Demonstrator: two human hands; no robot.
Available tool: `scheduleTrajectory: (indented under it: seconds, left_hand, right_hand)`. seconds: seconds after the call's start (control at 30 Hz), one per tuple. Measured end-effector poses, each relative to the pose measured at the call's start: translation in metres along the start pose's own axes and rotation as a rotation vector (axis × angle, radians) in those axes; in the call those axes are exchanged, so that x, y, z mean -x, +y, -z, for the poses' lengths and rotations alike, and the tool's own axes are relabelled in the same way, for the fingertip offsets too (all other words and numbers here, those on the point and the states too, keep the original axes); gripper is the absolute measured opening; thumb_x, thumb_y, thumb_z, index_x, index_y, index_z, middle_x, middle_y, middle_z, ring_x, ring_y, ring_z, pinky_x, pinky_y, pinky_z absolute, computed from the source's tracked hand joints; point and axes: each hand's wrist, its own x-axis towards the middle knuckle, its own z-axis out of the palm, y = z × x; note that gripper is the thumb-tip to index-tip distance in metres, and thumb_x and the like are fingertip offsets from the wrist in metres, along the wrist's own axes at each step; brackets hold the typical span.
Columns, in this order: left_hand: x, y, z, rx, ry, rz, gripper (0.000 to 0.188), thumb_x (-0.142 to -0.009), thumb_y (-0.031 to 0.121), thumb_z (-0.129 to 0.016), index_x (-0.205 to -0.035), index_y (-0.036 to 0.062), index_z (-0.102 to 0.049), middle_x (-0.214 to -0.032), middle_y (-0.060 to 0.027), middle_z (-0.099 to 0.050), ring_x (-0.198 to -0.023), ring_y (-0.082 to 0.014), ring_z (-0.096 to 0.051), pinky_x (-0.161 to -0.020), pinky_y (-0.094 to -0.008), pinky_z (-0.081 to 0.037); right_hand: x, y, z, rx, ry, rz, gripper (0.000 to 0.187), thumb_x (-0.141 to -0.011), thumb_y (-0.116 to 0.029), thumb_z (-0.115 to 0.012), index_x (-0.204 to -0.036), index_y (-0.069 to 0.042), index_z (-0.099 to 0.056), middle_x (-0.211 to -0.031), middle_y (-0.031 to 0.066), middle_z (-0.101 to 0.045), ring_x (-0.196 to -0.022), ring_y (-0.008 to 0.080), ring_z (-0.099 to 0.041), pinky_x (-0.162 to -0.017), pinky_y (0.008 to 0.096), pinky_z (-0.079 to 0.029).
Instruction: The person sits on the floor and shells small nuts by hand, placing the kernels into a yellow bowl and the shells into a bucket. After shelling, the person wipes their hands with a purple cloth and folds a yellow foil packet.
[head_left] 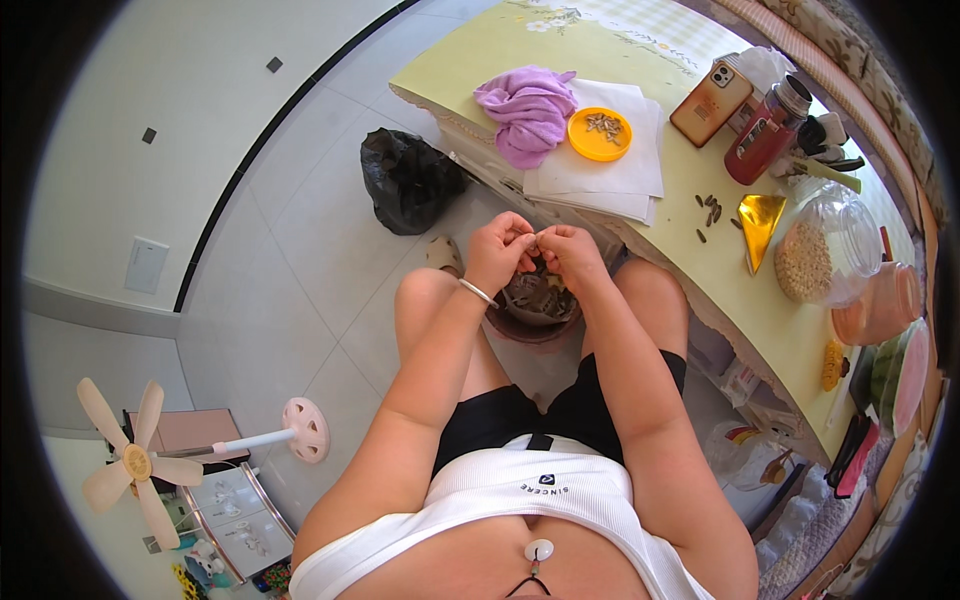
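Note:
My left hand (499,252) and my right hand (570,257) meet fingertip to fingertip between my knees. Both are closed in a pinch, and whatever lies between the fingers is too small to name. Directly beneath them stands a waste bin (532,330) with a liner and dark scraps inside, partly hidden by my hands. On the table ahead, a round yellow lid (592,149) carries a small pile of pale kernels (606,126). Several dark, elongated seeds (712,212) lie loose on the tabletop to the right.
White paper (630,180) lies under the lid, beside a purple cloth (525,112). Farther right are a phone (711,103), a red flask (762,140), a gold wrapper (760,225) and a jar of oats (806,262). A black plastic bag (405,180) sits on the floor; a fan (138,462) is lower left.

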Motion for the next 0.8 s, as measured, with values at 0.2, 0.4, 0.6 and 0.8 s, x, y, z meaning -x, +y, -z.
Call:
scheduleTrajectory:
  seconds: [0.2, 0.4, 0.6, 0.8]
  left_hand:
    - [-0.004, 0.013, 0.003, -0.116, 0.054, 0.045, 0.005, -0.085, 0.004, -0.063, -0.089, 0.0019, -0.061, -0.072, -0.0033, -0.063, -0.054, -0.0075, -0.059, -0.043, -0.018, -0.043]
    - [-0.044, 0.051, -0.02, -0.227, 0.15, -0.247, 0.005, -0.082, 0.002, -0.066, -0.08, 0.0002, -0.062, -0.068, -0.0012, -0.062, -0.053, -0.0054, -0.054, -0.047, -0.0194, -0.043]
    - [-0.101, 0.115, -0.058, -0.256, 0.13, -0.338, 0.005, -0.08, 0.001, -0.065, -0.084, -0.0014, -0.067, -0.064, -0.0034, -0.062, -0.057, -0.0098, -0.06, -0.052, -0.0227, -0.046]
    - [-0.057, 0.079, -0.037, -0.723, -0.046, -0.467, 0.009, -0.073, 0.001, -0.066, -0.081, -0.0008, -0.069, -0.075, -0.0105, -0.067, -0.066, -0.0179, -0.064, -0.062, -0.0296, -0.05]
  right_hand:
    - [-0.005, 0.007, 0.006, 0.275, 0.191, 0.214, 0.007, -0.073, -0.003, -0.062, -0.075, 0.001, -0.067, -0.066, 0.0048, -0.063, -0.057, 0.0116, -0.054, -0.053, 0.0248, -0.043]
    - [-0.012, 0.01, 0.004, 0.42, 0.203, 0.249, 0.013, -0.072, 0.0, -0.057, -0.077, 0.002, -0.069, -0.067, 0.0065, -0.064, -0.061, 0.0147, -0.059, -0.058, 0.0274, -0.047]
    - [-0.012, 0.002, 0.006, -0.109, 0.108, 0.045, 0.02, -0.082, 0.005, -0.048, -0.097, 0.008, -0.06, -0.084, 0.0127, -0.063, -0.066, 0.019, -0.063, -0.063, 0.0268, -0.055]
    - [-0.005, -0.01, 0.008, -0.266, 0.068, 0.061, 0.02, -0.085, 0.007, -0.046, -0.101, 0.009, -0.057, -0.092, 0.0158, -0.063, -0.078, 0.0225, -0.066, -0.069, 0.0296, -0.058]
